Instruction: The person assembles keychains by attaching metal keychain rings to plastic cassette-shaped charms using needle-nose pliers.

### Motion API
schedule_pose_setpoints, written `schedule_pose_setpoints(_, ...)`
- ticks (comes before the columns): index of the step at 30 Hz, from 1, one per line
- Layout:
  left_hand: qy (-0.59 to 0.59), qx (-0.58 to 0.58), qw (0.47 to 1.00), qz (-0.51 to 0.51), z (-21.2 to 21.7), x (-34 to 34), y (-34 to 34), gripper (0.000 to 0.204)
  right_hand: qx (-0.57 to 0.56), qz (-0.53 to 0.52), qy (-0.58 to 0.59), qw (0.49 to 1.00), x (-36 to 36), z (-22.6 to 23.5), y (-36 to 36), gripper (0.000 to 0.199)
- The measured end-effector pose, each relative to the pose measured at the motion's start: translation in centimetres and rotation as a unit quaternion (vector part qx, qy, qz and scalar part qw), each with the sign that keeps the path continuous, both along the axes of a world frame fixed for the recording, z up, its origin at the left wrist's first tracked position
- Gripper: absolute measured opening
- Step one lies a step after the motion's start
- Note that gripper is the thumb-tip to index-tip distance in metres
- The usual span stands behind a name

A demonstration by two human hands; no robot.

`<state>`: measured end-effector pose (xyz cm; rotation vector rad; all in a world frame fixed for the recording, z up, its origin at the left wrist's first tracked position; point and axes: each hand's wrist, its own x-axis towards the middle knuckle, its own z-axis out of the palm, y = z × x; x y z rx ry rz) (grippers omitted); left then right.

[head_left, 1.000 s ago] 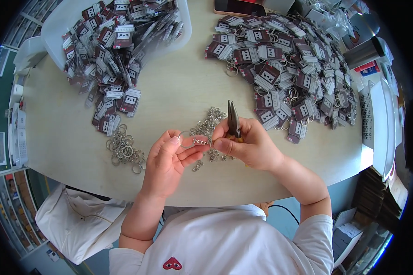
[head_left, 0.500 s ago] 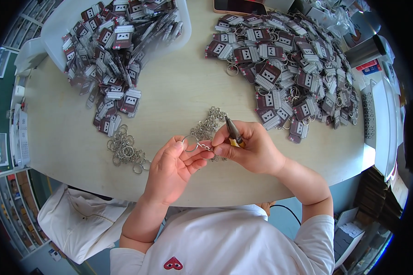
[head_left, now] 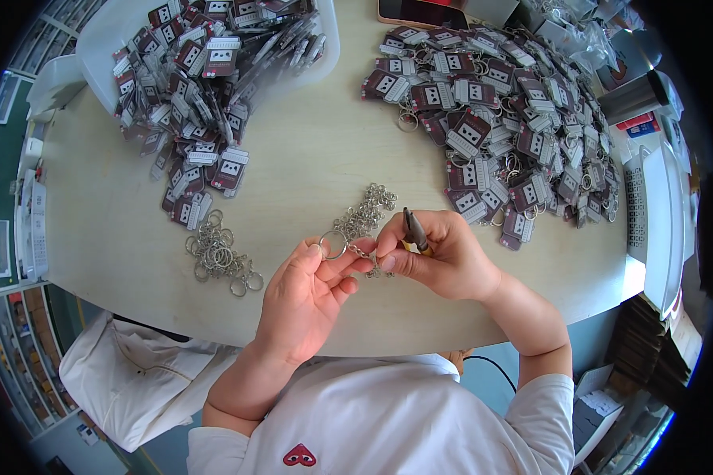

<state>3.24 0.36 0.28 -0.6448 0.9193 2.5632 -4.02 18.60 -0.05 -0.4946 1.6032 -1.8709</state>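
Note:
My left hand (head_left: 303, 297) pinches a split key ring (head_left: 333, 245) between thumb and fingers. From the ring a short silver chain (head_left: 360, 251) runs across to my right hand (head_left: 444, 253), whose thumb and forefinger grip its far end. Tucked in that same hand is a pair of pliers (head_left: 415, 230) with yellow-and-dark handles, its metal jaws pointing up and away. Just beyond my hands lies a heap of small chains (head_left: 366, 209), partly covered by my fingers. To the left, loose key rings (head_left: 218, 250) form another small pile.
At the back left a white plastic bin (head_left: 330, 47) spills flat dark-and-clear tags (head_left: 190, 119) onto the table (head_left: 309, 150). Tags with rings attached (head_left: 499, 127) are heaped at the right. A phone (head_left: 422, 13) lies at the back; a dark metal cylinder (head_left: 634, 96) stands far right.
Both hands and the chain between them have shifted slightly to the right. The pliers in my right hand have tipped more upright. The hold on the key ring is unchanged.

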Motion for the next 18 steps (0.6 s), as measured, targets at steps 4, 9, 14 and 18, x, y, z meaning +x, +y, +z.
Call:
schedule_pose_setpoints(4, -0.009, -0.002, 1.000, 0.009, 0.2, -0.1, 0.5, 0.013, 0.032, -0.001, 0.008, 0.999, 0.1, 0.0, -0.1, 0.006)
schedule_pose_setpoints(9, -0.010, -0.020, 1.000, 0.016, 0.3, -0.1, 0.9, 0.014, 0.029, -0.032, 0.032, 0.999, 0.3, -0.8, -0.2, 0.007)
schedule_pose_setpoints(14, 0.021, -0.038, 0.999, 0.016, 0.4, 0.1, 1.0, 0.014, 0.021, -0.051, 0.017, 0.998, 0.7, -0.2, -0.7, 0.004)
schedule_pose_setpoints(18, 0.130, -0.161, 0.977, 0.042, 0.0, 0.7, 1.9, 0.014, 0.085, -0.141, 0.203, 0.965, 1.0, -0.5, -0.5, 0.009)
